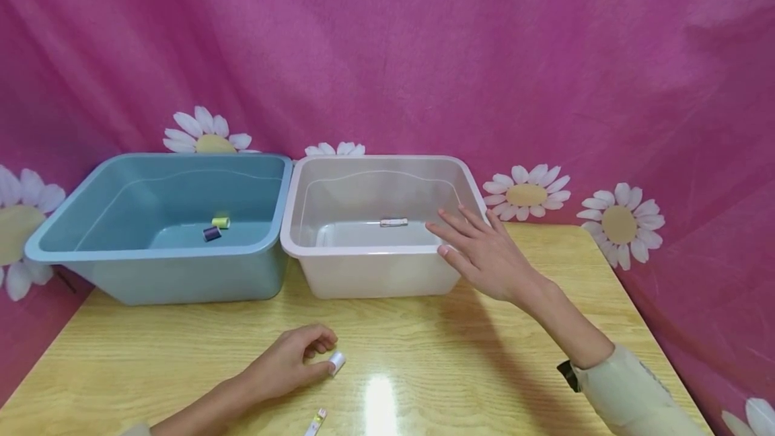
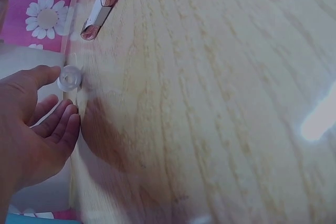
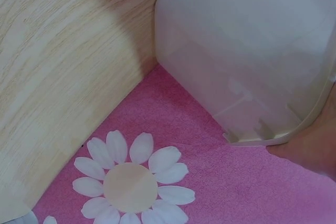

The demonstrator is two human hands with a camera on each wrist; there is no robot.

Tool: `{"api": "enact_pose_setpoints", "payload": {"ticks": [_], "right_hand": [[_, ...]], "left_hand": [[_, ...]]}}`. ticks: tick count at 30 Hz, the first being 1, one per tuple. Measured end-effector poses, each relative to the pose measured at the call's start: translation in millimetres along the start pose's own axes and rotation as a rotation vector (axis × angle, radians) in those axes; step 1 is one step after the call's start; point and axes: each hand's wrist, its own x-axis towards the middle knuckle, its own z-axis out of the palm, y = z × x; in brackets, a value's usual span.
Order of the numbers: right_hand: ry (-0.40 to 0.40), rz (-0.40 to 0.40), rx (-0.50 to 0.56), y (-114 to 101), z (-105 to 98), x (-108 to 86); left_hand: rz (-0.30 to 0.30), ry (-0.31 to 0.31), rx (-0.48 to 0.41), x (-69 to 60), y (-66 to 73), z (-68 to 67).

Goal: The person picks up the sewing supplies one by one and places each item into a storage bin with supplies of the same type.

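A white thread spool (image 1: pixel 337 363) is on the wooden table at the thumb tip of my left hand (image 1: pixel 297 363). In the left wrist view, the thumb meets the spool (image 2: pixel 69 78), while the other fingers stay loosely bent and apart from it. My right hand (image 1: pixel 487 254) lies with spread fingers over the right front rim of the whitish bin (image 1: pixel 375 274) and holds no item. Inside that bin is a small banded bundle (image 1: pixel 393 222). A similar folded bundle (image 2: pixel 100 8), pinkish with a white band, lies on the table near my left hand.
Left of the whitish bin stands a blue-grey bin (image 1: pixel 200 278), holding a yellow-green spool (image 1: pixel 220 222) and a dark purple spool (image 1: pixel 212 233). Behind both bins hangs a magenta cloth (image 1: pixel 387 52) with daisies. The table's right edge (image 1: pixel 642 308) runs alongside the cloth.
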Motion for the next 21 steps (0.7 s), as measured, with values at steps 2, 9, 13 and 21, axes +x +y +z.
{"api": "enact_pose_setpoints", "payload": {"ticks": [2, 9, 13, 21], "right_hand": [[0.001, 0.001, 0.002, -0.2, 0.5, -0.3], [-0.002, 0.016, 0.007, -0.3, 0.5, -1.2], [0.003, 0.011, 0.007, -0.4, -0.1, -0.8], [0.004, 0.003, 0.004, -0.3, -0.5, -0.2]], "left_hand": [[0.000, -0.013, -0.002, -0.3, -0.2, -0.2], [0.006, -0.060, -0.005, 0.4, -0.4, -0.5], [0.015, -0.062, 0.008, 0.5, -0.7, -1.6], [0.008, -0.076, 0.029, -0.3, -0.6, -3.8]]}}
